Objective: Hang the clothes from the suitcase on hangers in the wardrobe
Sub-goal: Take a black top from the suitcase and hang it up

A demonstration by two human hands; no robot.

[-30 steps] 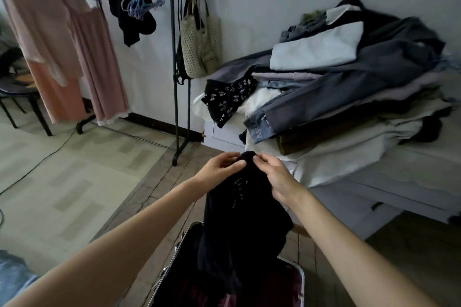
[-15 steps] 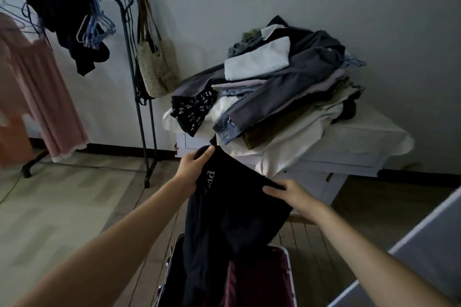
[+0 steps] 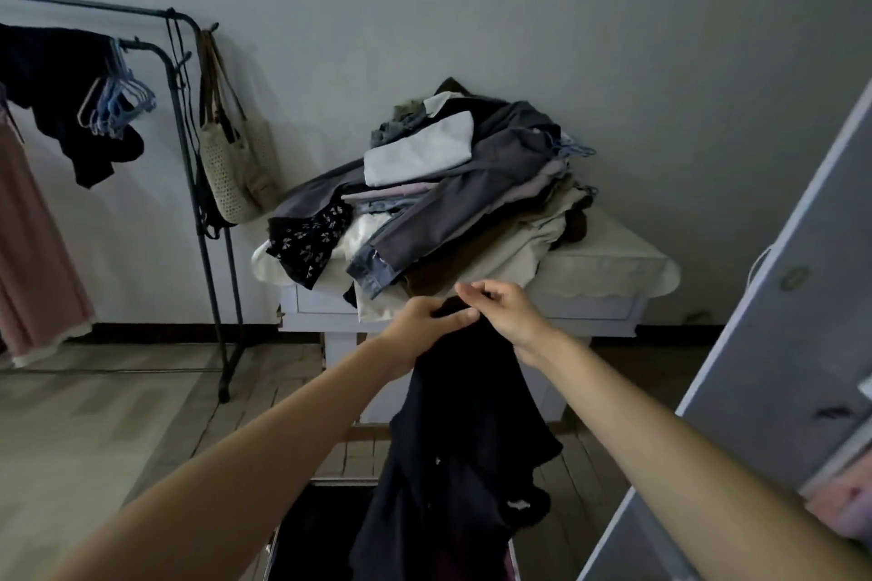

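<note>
Fingers of the left hand (image 3: pixel 427 323) and right hand (image 3: pixel 507 311) pinch the top edge of a limp black garment (image 3: pixel 465 429) hanging above the open dark suitcase (image 3: pixel 306 533), just short of the white tabletop (image 3: pixel 608 267).

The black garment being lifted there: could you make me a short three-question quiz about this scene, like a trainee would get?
1. True or false: both hands hold the black garment at its top edge.
2. Where do the empty hangers hang? A) on the clothes rack B) on the table C) in the suitcase
3. Fill in: the pile of clothes lies on a white ____.

Key
1. True: the left hand and right hand both pinch it, and it hangs down over the open suitcase.
2. A, on the clothes rack.
3. Table.
</note>
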